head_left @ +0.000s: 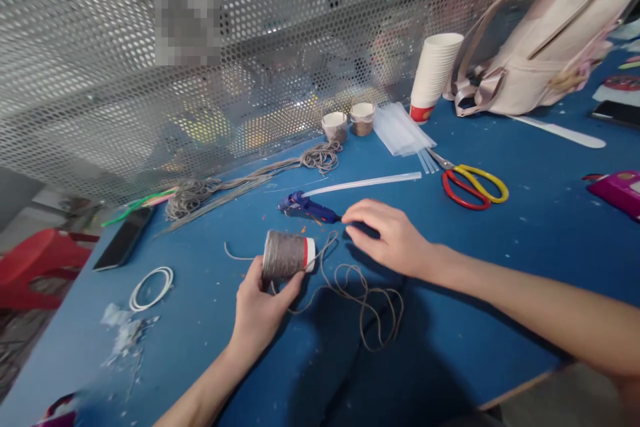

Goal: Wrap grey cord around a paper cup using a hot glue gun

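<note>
My left hand (pixel 267 310) is closed around a paper cup (pixel 285 257) tipped on its side. Grey-brown cord wraps most of the cup, leaving a red band and white rim bare at its right end. From the cup a loose length of cord (pixel 367 293) trails in loops across the table, and a short tail sticks out to the left. My right hand (pixel 387 233) hovers right of a blue glue gun (pixel 313 208), fingers curved and thumb apart. Its fingertips are by the handle end; whether they touch it I cannot tell. A long clear glue stick (pixel 365 183) protrudes from the gun.
Red-and-yellow scissors (pixel 475 185), glue sticks (pixel 403 130), stacked paper cups (pixel 436 73) and two small wrapped cups (pixel 335 127) lie beyond my hands. Cord bundles (pixel 193 199), a phone (pixel 125 240) and a white coil (pixel 151 288) are left. A perforated metal screen (pixel 240 73) borders the blue table.
</note>
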`<state>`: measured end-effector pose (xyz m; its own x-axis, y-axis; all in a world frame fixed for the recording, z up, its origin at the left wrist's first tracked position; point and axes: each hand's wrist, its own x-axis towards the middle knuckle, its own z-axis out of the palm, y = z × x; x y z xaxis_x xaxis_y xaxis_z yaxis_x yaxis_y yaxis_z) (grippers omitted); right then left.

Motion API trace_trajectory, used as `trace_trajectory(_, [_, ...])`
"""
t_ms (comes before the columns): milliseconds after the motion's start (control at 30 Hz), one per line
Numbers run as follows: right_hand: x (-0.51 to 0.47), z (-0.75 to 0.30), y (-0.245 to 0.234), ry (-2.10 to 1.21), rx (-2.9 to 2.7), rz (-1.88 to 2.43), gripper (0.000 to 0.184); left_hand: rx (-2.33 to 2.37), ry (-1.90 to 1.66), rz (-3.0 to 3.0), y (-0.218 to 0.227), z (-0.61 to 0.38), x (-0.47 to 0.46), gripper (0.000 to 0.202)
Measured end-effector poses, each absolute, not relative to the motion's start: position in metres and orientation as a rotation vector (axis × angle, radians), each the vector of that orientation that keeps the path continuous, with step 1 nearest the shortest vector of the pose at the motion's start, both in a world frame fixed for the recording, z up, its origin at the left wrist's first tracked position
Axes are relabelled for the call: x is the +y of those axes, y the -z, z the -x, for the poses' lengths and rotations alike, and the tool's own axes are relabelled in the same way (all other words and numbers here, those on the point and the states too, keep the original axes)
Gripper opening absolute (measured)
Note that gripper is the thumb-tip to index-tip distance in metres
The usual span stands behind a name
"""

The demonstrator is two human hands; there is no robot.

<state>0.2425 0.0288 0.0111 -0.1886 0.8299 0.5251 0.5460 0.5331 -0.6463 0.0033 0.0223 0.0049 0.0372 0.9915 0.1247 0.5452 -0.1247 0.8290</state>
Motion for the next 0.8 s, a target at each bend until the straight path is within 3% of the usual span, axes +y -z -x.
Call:
trace_trajectory(100, [0.067,-0.241,-0.005,-0.599,-1.878,1.405,0.029,1.594,-1.073,-1.734,-0.002,0.001,0.029,0.029])
trace_trajectory(200, [0.099,-0.223,0.002,-0.809,-1.956,1.354,0.041,1.611,-1.118,-1.695,0.002,0.003,0.034,0.029])
trace_trajectory(467, [0.118,-0.196,0.008,-0.865,-1.865,1.401,0.012,1.596,-1.162,-1.602,0.011,0.006,0.043,0.029])
trace_trajectory(800, [0.065,-0.187,0.003,-1.342,-1.507,1.074,0.023,1.604,-1.241,-1.488,0.008,0.004,0.044,0.032])
